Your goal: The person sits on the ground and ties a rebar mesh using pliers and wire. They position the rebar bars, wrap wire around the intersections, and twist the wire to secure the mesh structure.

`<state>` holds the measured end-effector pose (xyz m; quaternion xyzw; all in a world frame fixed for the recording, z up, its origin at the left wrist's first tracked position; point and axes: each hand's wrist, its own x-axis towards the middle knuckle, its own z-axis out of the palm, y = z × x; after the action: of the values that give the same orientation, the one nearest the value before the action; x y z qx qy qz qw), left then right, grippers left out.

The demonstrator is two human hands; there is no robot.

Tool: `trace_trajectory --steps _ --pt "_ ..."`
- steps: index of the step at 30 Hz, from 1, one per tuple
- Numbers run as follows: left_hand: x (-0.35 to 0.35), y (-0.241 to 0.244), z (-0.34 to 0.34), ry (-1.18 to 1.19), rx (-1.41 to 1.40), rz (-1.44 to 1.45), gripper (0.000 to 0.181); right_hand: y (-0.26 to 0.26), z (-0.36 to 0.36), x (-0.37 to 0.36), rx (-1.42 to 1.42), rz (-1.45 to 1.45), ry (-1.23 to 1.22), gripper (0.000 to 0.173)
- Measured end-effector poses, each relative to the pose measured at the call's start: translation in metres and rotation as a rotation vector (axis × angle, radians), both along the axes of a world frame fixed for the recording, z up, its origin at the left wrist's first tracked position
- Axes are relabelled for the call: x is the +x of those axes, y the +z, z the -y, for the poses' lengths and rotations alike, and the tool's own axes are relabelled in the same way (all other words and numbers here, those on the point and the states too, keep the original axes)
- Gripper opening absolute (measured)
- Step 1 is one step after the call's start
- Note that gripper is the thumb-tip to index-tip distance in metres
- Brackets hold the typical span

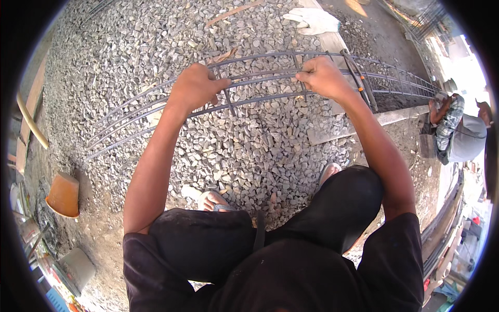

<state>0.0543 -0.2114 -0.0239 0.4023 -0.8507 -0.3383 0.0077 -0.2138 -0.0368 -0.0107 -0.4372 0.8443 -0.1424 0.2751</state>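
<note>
A long rebar cage (269,94) of ribbed steel bars lies across the gravel, its near-left bar ends bare of stirrups. My left hand (197,86) grips the cage beside a steel stirrup (229,102), thumb over a middle bar; its fingertips are partly hidden. Farther right, my right hand (322,77) pinches another stirrup (295,62) where it meets the middle bars. Just beyond that hand, a dark two-handled tool (355,76) with orange marks rests across the cage.
Crushed gravel (249,144) spreads under the cage. A white work glove (314,20) lies on a board. Another person (464,128) crouches at the cage's far right end. An orange bucket (63,194) and a grey bucket (77,267) lie at left. A wooden plank (331,132) borders the gravel.
</note>
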Motion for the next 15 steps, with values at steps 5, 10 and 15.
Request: trace_trajectory --steps 5,10,15 --pt "0.001 0.037 0.000 -0.012 -0.078 -0.040 0.050 -0.022 -0.004 0.002 -0.123 -0.259 0.147 0.028" --pt "0.001 0.032 -0.004 -0.026 -0.121 -0.203 0.050 -0.021 -0.009 -0.003 -0.097 -0.318 0.160 0.027" --pt "-0.044 0.035 0.022 -0.184 -0.200 -0.400 0.045 -0.004 0.003 0.023 0.009 -0.341 0.216 0.027"
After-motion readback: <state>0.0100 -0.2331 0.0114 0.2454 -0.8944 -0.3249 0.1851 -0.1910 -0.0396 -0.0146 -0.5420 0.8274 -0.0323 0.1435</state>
